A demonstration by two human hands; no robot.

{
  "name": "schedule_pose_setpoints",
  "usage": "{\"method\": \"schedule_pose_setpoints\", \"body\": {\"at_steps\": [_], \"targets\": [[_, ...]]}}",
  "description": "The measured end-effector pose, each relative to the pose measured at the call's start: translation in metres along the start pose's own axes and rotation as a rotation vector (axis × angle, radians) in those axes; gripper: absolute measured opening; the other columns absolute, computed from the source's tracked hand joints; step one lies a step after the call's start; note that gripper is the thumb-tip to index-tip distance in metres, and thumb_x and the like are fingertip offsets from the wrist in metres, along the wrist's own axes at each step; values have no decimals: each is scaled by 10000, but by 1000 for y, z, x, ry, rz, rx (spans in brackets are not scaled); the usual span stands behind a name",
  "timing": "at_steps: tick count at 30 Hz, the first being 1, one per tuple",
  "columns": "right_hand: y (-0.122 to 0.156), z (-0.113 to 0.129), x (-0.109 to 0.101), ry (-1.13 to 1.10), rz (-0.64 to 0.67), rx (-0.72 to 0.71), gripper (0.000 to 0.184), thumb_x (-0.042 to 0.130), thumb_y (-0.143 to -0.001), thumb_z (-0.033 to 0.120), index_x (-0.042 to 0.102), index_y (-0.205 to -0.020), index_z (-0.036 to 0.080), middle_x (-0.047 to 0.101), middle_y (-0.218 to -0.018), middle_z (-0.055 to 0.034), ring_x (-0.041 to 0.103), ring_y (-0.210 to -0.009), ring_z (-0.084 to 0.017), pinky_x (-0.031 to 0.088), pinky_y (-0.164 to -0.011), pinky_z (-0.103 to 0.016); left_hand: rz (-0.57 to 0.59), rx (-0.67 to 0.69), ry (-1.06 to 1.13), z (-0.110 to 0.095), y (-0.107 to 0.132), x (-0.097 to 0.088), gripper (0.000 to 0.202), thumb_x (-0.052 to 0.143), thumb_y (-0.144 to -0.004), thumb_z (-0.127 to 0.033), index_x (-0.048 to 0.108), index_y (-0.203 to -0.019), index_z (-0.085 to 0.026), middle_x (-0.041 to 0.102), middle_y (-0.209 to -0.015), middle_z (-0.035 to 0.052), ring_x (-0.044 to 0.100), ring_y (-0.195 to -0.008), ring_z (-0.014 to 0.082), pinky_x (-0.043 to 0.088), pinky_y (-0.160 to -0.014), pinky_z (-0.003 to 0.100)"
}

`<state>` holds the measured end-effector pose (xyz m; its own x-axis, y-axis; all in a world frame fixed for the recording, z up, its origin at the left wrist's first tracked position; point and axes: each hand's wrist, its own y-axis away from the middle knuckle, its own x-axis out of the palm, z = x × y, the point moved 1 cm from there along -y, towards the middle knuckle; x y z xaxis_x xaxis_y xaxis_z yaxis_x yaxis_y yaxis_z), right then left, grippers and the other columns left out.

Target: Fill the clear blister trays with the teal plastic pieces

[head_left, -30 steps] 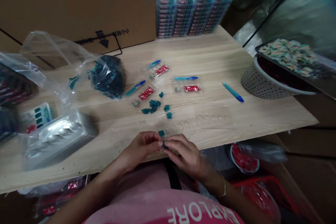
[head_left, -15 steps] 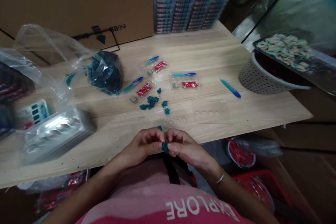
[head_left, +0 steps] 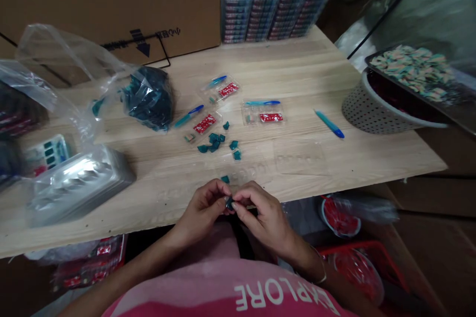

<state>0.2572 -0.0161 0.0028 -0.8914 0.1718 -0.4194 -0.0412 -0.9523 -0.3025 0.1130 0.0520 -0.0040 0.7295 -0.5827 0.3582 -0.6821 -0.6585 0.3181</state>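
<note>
My left hand (head_left: 204, 208) and my right hand (head_left: 262, 210) meet at the table's front edge. Pinched between the fingertips of both is a small dark teal piece (head_left: 229, 203), partly covered by the fingers. Just beyond them another teal piece (head_left: 225, 179) lies beside a clear plastic tray (head_left: 251, 171). Farther back is a loose cluster of similar teal pieces (head_left: 213, 143). Three clear trays, each with a blue pen and a red patterned piece (head_left: 271, 117), sit behind that cluster. One more blue pen (head_left: 329, 124) rests alone to the right.
At left stand a clear bag of teal pieces (head_left: 148, 99) and stacked clear trays (head_left: 82, 183). A cardboard box (head_left: 111, 5) and tall stacks of filled packs (head_left: 273, 7) line the back. On the right, a tray of striped pieces (head_left: 412, 69) tops a perforated basket (head_left: 375, 109).
The teal piece has turned between my fingertips and shows less now. My right hand has shifted slightly, with its fingers bent closer over the piece. The view has tilted a little.
</note>
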Motion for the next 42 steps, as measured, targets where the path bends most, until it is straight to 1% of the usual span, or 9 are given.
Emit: {"method": "schedule_pose_setpoints", "body": {"at_steps": [7,18,22,27,29,32,36,38,42], "targets": [[0,-7,3,227,30,-144,189,487,-806,36,479,-808,225,570,-797,-9,569,-762,-145,461,-654,-253,-37,-6,-70,-3,1,3,131,622,-775,-266,573,-813,-151,560,-753,-21,533,-692,94,470,-686,230],[-1,-8,-3,10,-57,-3,196,507,-712,21,495,-738,215,522,-691,40,519,-604,-90,415,-547,-195,231,-82,-354,-10,1,-5,240,543,-835,-395,533,-805,-157,449,-653,-42,370,-593,88,294,-542,220],[7,-12,-4,60,-68,-42,200,506,-744,17,502,-748,217,526,-698,27,531,-644,-110,427,-578,-217,284,-244,-274,-4,1,-3,256,553,-818,-414,509,-758,-169,416,-550,-68,318,-488,70,245,-469,209],[7,-10,-16,-19,22,-116,188,594,-822,128,575,-984,222,623,-956,-51,613,-889,-167,510,-732,-294,180,-309,49,-2,-2,6,326,641,-746,-465,495,-712,-176,417,-535,-76,312,-431,49,230,-433,203],[5,-13,-21,-10,38,-145,191,624,-840,161,571,-1011,228,640,-950,-47,621,-887,-166,516,-735,-296,174,-314,73,-3,-4,8,335,642,-749,-476,503,-707,-174,424,-549,-68,324,-435,51,257,-442,205],[-4,-27,-25,57,65,-158,138,595,-878,156,574,-994,229,651,-870,-26,620,-815,-149,505,-694,-274,96,-162,-217,-6,-9,3,276,554,-832,-440,562,-766,-172,475,-592,-39,388,-483,83,323,-486,222],[-25,-57,-24,282,184,-255,67,554,-920,193,601,-969,196,663,-885,-59,610,-830,-180,492,-741,-322,-167,314,-870,-7,-22,-12,120,553,-835,-223,629,-918,-182,592,-850,42,534,-743,163,440,-695,290],[-35,-69,-22,364,256,-295,73,549,-930,217,609,-950,182,663,-877,-66,605,-825,-187,485,-753,-331,-129,401,-1030,-3,-30,-18,122,539,-807,-122,631,-864,-178,605,-871,61,562,-822,194,459,-768,320],[-39,-73,-16,425,306,-305,115,531,-944,239,620,-895,185,655,-846,-51,591,-794,-171,471,-735,-307,-46,391,-1120,5,-39,-25,181,501,-804,-55,621,-854,-182,629,-844,60,588,-835,201,479,-778,319]]}}
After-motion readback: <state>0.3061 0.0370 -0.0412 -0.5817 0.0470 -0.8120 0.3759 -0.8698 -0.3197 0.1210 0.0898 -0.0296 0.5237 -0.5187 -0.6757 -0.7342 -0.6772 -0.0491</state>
